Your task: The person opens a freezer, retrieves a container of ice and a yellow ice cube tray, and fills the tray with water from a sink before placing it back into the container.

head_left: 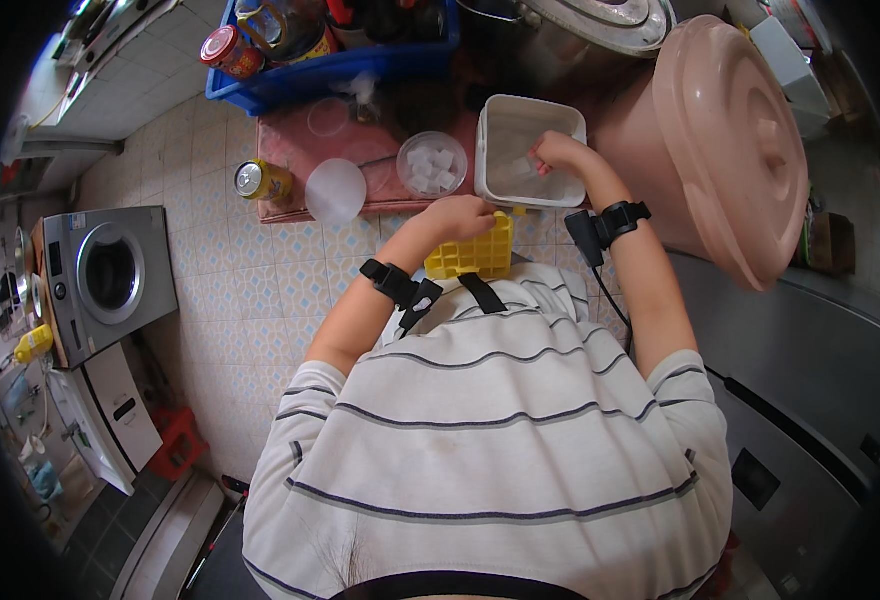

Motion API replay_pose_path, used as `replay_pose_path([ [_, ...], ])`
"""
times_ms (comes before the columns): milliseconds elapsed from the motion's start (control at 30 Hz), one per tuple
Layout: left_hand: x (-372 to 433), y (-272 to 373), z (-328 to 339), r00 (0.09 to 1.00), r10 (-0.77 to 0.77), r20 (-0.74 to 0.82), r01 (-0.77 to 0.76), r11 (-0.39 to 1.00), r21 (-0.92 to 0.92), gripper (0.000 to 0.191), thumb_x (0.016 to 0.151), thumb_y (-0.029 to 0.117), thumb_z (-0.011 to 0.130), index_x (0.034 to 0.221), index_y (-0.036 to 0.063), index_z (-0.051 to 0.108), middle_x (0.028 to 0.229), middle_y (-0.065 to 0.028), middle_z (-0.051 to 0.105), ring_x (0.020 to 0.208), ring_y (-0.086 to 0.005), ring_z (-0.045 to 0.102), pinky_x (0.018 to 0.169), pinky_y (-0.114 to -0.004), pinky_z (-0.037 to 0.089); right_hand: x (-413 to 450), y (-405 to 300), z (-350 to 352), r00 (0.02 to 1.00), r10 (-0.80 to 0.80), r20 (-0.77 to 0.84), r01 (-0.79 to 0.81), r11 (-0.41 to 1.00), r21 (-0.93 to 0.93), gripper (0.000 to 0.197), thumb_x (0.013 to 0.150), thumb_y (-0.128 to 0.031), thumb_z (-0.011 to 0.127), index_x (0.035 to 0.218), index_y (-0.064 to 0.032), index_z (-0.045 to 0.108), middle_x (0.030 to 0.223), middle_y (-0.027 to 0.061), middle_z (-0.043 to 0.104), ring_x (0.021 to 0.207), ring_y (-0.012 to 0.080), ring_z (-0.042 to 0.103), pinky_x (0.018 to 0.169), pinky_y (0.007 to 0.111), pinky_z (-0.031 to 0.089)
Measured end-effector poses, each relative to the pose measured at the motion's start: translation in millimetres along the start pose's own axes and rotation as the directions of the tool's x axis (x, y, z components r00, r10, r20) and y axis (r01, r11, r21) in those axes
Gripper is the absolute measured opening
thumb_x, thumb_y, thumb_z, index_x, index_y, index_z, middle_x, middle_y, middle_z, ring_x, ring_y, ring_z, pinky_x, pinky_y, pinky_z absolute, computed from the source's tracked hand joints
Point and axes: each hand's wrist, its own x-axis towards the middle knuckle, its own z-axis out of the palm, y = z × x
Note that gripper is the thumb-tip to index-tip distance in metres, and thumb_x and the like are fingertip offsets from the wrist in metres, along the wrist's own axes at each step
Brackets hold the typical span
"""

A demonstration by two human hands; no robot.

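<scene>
My left hand grips the upper edge of a yellow ice cube tray, which is tilted in front of my shirt. My right hand reaches into a white plastic bin, its fingers bent together. Pale, translucent pieces that look like ice cubes lie in the bin beside my fingertips. Whether those fingers pinch a piece is too small to tell. Just left of the bin, a clear round tub holds several ice cubes. Further left lies a frosted round lid at the table edge.
A low table with a red cover carries these containers and a yellow drink can. Behind stand a blue crate of jars and a metal pot. A lidded pink bucket rises close to my right arm. A washing machine stands left.
</scene>
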Motion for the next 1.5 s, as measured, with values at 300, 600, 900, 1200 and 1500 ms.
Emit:
replay_pose_path([
  [300, 2.6, 2.8, -2.3, 0.999, -0.038, 0.001, 0.038, 0.999, 0.002, 0.040, 0.078, 0.027, 0.041, 0.111, 0.0063, 0.053, 0.105, -0.0174, 0.056, 0.096, -0.0311, 0.053, 0.083, -0.038, 0.041, -22.2, -6.5, -25.3, 0.998, -0.050, -0.038, 0.055, 0.987, 0.154, 0.022, 0.081, -0.003, 0.039, 0.094, 0.0085, 0.052, 0.075, 0.0119, 0.053, 0.058, 0.0164, 0.054, 0.052, 0.027, 0.047],
  [600, -20.9, -3.0, -5.4, 0.999, -0.028, -0.038, 0.028, 1.000, 0.007, 0.040, 0.079, 0.028, 0.041, 0.109, 0.0050, 0.054, 0.101, -0.0177, 0.057, 0.094, -0.0318, 0.054, 0.081, -0.038, 0.042, -64.2, -65.3, -21.4, 0.985, -0.164, -0.047, 0.170, 0.973, 0.155, 0.020, 0.087, -0.008, 0.038, 0.094, 0.0049, 0.051, 0.072, 0.0080, 0.052, 0.057, 0.0147, 0.053, 0.055, 0.025, 0.046],
  [900, -71.1, -5.8, -26.1, 0.992, -0.108, -0.068, 0.111, 0.993, 0.048, 0.040, 0.078, 0.029, 0.042, 0.109, 0.0084, 0.054, 0.100, -0.0147, 0.058, 0.092, -0.0306, 0.054, 0.081, -0.038, 0.042, -65.8, -95.4, 43.1, 0.801, -0.555, -0.225, 0.456, 0.809, -0.371, 0.015, 0.075, -0.003, 0.044, 0.087, -0.0011, 0.053, 0.087, 0.0150, 0.051, 0.079, 0.0284, 0.053, 0.069, 0.035, 0.045],
  [1200, -94.5, -26.3, -37.8, 0.989, -0.088, -0.122, 0.089, 0.996, 0.004, 0.039, 0.079, 0.026, 0.041, 0.112, 0.0083, 0.052, 0.103, -0.0166, 0.057, 0.094, -0.0309, 0.053, 0.081, -0.036, 0.042, -86.3, -84.6, 52.7, 0.378, -0.843, -0.382, 0.606, 0.537, -0.587, 0.024, 0.071, 0.006, 0.043, 0.088, -0.0045, 0.054, 0.093, 0.0127, 0.050, 0.083, 0.0324, 0.051, 0.071, 0.037, 0.043],
  [1500, -142.4, -51.8, -49.6, 0.976, -0.183, -0.119, 0.131, 0.927, -0.351, 0.036, 0.080, 0.020, 0.041, 0.111, 0.0061, 0.051, 0.090, -0.0117, 0.059, 0.084, -0.0205, 0.055, 0.075, -0.029, 0.043, -111.8, -14.0, 21.0, 0.331, -0.578, -0.746, 0.469, 0.787, -0.402, 0.014, 0.080, -0.006, 0.049, 0.087, -0.0040, 0.060, 0.086, 0.0138, 0.057, 0.074, 0.0284, 0.056, 0.067, 0.032, 0.045],
])
